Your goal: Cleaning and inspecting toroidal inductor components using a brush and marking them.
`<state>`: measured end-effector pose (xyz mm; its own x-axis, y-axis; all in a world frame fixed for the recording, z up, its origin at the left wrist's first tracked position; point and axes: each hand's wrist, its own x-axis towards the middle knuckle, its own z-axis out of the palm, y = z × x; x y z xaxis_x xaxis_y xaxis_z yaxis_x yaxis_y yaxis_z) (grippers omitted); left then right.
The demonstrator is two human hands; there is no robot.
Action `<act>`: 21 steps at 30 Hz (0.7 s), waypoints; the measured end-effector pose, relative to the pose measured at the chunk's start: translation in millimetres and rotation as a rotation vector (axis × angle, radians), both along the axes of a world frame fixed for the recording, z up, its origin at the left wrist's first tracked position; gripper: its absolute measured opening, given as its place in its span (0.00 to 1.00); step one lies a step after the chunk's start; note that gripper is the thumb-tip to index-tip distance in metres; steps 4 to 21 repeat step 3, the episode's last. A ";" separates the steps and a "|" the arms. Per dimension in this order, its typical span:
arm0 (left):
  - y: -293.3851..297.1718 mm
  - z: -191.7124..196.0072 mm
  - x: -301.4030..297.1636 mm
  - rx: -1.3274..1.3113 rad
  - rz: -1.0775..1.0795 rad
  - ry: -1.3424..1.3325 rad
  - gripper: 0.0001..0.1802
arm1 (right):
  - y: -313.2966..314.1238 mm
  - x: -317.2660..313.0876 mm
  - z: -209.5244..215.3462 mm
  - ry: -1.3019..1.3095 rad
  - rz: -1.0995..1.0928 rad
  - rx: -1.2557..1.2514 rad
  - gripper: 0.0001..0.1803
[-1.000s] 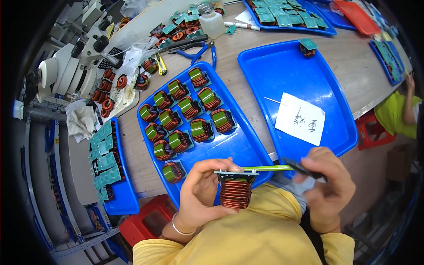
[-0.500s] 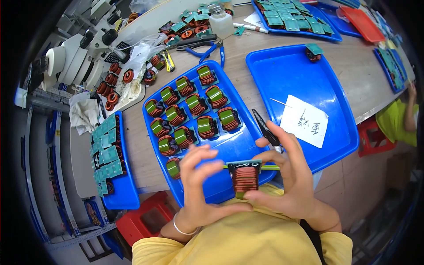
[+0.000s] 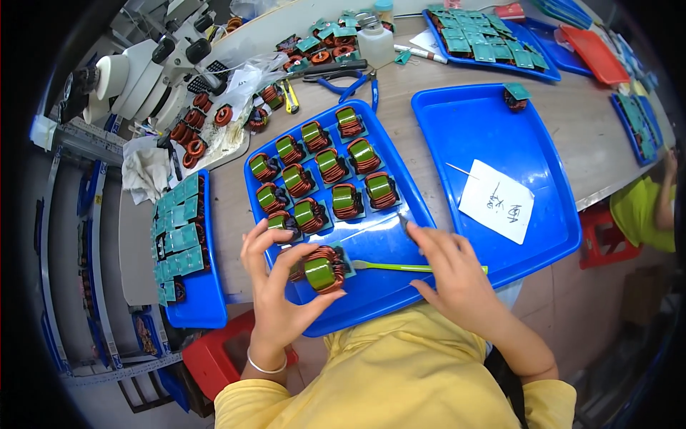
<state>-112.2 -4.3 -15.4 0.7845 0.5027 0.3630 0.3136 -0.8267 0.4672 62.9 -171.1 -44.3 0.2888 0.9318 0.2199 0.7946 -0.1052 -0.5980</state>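
My left hand pinches a copper-wound coil with a green band and a small teal circuit board at its side. The coil is held over the near left part of a blue tray. My right hand is closed round a slim dark tool; only its end shows past the fingers, so its kind is unclear. Beneath that hand lies a yellow-green toothbrush-like stick. Several similar coils on boards stand in rows in the tray's far half.
To the right is another blue tray with a handwritten white card, a thin stick and one coil. A third tray with boards stands left. Pliers, a cutter knife and a microscope lie beyond.
My left hand has taken the coil and moved left with it, turning its green band up. My right hand has let go of the coil, lowered and turned, keeping the dark tool.
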 end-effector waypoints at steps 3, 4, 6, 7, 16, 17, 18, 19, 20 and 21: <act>5.2 -4.4 -3.8 0.012 -0.002 0.058 0.31 | -2.2 -0.4 -22.9 -0.125 0.029 -0.047 0.41; 5.2 -4.4 -3.8 0.012 -0.002 0.058 0.31 | -2.2 -0.4 -22.9 -0.125 0.029 -0.047 0.41; 5.2 -4.4 -3.8 0.012 -0.002 0.058 0.31 | -2.2 -0.4 -22.9 -0.125 0.029 -0.047 0.41; 5.2 -4.4 -3.8 0.012 -0.002 0.058 0.31 | -2.2 -0.4 -22.9 -0.125 0.029 -0.047 0.41; 5.2 -4.4 -3.8 0.012 -0.002 0.058 0.31 | -2.2 -0.4 -22.9 -0.125 0.029 -0.047 0.41; 5.2 -4.4 -3.8 0.012 -0.002 0.058 0.31 | -2.2 -0.4 -22.9 -0.125 0.029 -0.047 0.41; 5.2 -4.4 -3.8 0.012 -0.002 0.058 0.31 | -2.2 -0.4 -22.9 -0.125 0.029 -0.047 0.41; 5.2 -4.4 -3.8 0.012 -0.002 0.058 0.31 | -2.2 -0.4 -22.9 -0.125 0.029 -0.047 0.41; 5.2 -4.4 -3.8 0.012 -0.002 0.058 0.31 | -2.2 -0.4 -22.9 -0.125 0.029 -0.047 0.41; 5.2 -4.4 -3.8 0.012 -0.002 0.058 0.31 | -2.2 -0.4 -22.9 -0.125 0.029 -0.047 0.41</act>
